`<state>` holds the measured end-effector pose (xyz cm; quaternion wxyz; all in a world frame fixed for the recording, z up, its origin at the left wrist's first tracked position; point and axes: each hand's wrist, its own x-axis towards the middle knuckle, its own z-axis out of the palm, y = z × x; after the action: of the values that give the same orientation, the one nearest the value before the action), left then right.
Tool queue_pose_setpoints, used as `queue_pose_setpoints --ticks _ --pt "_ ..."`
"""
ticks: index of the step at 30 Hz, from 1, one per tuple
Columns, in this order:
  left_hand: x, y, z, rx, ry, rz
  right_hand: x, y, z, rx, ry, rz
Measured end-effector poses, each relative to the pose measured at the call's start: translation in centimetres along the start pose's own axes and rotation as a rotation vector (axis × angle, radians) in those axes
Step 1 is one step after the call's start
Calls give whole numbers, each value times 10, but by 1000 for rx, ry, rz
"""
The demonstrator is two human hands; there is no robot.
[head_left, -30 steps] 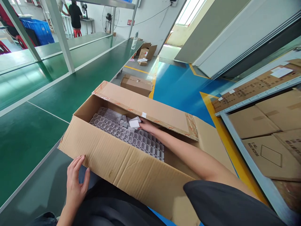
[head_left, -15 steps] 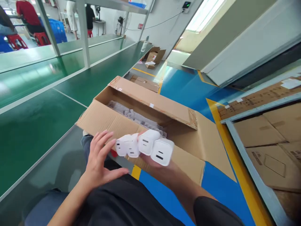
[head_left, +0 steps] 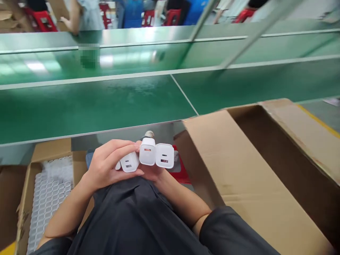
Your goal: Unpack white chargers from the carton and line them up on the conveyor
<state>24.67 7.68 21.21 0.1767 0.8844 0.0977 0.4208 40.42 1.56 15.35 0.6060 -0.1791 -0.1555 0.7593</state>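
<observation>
Several white charger plugs sit in a row over my lap, in front of the green bench. My right hand cradles them from below, fingers closed under them. My left hand wraps its fingers over the leftmost white plug. An open cardboard box stands just right of my hands; from here its inside shows only brown walls.
A second cardboard box holding a clear plastic cell tray sits at lower left. The green bench runs across ahead, with a metal post slanting over it. Red stools and another person's arm show beyond.
My view swung left toward the bench. My right hand drew the plugs out of the box to my lap, and my left hand closed onto the leftmost plug.
</observation>
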Motion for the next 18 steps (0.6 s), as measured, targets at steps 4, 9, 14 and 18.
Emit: queue_pose_setpoints --ticks 4,9,14,18 --pt "-18 12 -33 216 63 -109 24 17 24 19 -171 150" --pt "-32 24 -46 279 155 -126 36 26 38 40 -240 230" --pt "-40 28 -43 293 217 -200 41 30 40 -9 -156 252" --pt "-45 28 -35 293 315 -250 42 32 40 -54 -136 254"
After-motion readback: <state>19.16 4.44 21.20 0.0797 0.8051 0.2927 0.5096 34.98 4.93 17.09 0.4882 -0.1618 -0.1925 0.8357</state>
